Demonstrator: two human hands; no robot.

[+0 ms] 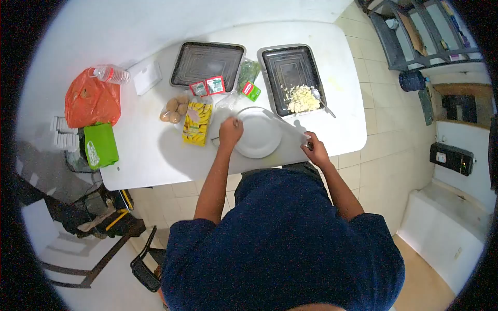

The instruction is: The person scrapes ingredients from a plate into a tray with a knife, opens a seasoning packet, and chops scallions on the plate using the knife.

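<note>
My left hand (231, 132) is closed over the left rim of a white round plate (258, 133). What its fingers hold, if anything, is hidden; a thin dark stick shows by the wrist. To the right of the plate, my right hand (316, 151) is closed around a small dark-handled utensil (308, 145). A pale flat shape runs from it toward the plate; whether it is a blade is unclear. Beyond the plate, a dark baking tray (277, 67) bears a heap of chopped pale pieces (302, 99) and a metal spoon (327, 108).
Another dark tray (207, 62) lies farther back. Nearby are red sachets (214, 85), a green packet (251, 92), bagged greens (249, 71), a yellow packet (196, 127) and bagged brown round items (175, 109). An orange bag (92, 101), bottle (111, 74) and green bag (101, 145) stand left.
</note>
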